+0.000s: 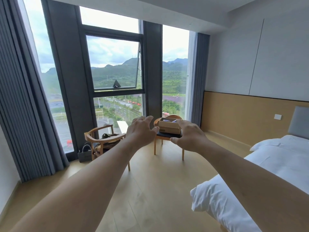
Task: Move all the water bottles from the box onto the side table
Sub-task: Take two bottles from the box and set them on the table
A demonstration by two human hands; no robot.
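My left hand (140,129) and right hand (189,134) reach out empty, fingers spread and loosely bent, toward the open brown cardboard box (168,126) at twelve o'clock, resting on a wooden chair's dark seat (167,136); blue-capped water bottles (173,121) lie inside.

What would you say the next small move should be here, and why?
Probably step closer to the box. It sits on a chair by the window, and both hands, left and right, are open, stretched toward it and holding nothing.
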